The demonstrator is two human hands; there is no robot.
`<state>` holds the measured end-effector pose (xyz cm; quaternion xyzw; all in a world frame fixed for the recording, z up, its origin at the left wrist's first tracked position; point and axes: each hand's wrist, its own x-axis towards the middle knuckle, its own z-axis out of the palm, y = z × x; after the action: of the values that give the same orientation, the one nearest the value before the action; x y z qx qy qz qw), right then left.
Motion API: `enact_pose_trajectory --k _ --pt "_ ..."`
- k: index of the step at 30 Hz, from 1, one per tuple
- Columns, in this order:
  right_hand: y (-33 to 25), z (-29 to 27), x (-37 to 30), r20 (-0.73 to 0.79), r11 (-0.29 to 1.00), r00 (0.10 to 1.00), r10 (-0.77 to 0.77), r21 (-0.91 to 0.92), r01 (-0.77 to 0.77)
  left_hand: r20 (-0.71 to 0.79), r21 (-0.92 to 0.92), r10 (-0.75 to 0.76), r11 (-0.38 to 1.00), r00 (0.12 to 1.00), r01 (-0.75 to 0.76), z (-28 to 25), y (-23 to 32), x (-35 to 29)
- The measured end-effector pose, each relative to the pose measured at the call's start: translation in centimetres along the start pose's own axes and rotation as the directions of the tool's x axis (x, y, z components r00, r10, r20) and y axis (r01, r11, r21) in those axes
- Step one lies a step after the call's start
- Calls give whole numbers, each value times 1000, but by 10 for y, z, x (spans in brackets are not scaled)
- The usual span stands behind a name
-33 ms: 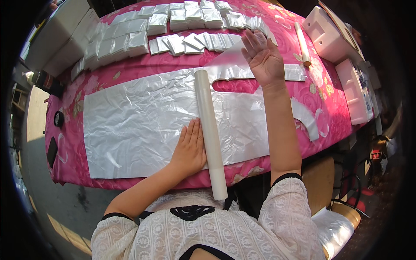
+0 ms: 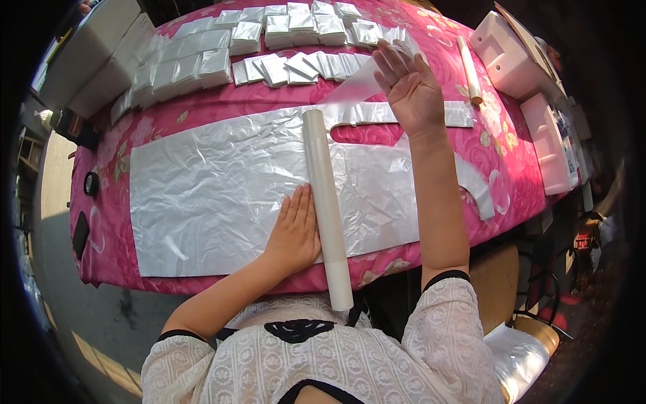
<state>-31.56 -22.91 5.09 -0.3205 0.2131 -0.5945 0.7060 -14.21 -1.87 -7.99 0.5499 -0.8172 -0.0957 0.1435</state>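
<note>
A silvery-white plastic apron [image 2: 208, 195] lies spread and wrinkled over the table, its neck loop and a tie strip toward the right. Across it rests a long pale tube [image 2: 324, 195], its near end jutting past the table edge. My left hand [image 2: 295, 225] lies flat on the apron, fingers stretched and close to the tube's left side. Raised above the far right part is my right hand [image 2: 414, 94], palm up with fingers extended. A translucent flap of film [image 2: 353, 87] runs from near the tube's far end up behind those fingers; any contact there is hidden.
Folded film packets [image 2: 296, 30] stand in several stacks along the far side of the pink flowered tablecloth [image 2: 501, 168]. Another tube [image 2: 469, 71] lies at the far right, near white foam boxes [image 2: 505, 50]. A tape roll [image 2: 91, 183] and a dark flat object [image 2: 81, 236] sit at left.
The translucent flap by my right hand has shifted and looks narrower. My right hand has moved very slightly; my left hand and the tube stay in place.
</note>
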Motion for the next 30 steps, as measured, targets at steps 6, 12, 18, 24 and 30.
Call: enact_pose_trajectory --k 6,12,18,24,30 --pt "121 117 -57 353 853 923 156 -520 55 27 -226 33 974 999 -26 -8 -3 5" --pt "323 135 -110 498 477 852 160 -795 375 -163 132 127 986 979 -106 31 -3 7" --pt "286 174 -149 688 593 541 483 -712 376 -119 189 104 979 987 -80 31 -8 2" --pt "141 95 -154 783 525 586 208 -595 609 -233 234 55 972 971 1 18 -13 -8" --pt "49 -31 -160 669 88 681 298 -730 678 -116 -47 20 999 993 -25 11 -1 1"
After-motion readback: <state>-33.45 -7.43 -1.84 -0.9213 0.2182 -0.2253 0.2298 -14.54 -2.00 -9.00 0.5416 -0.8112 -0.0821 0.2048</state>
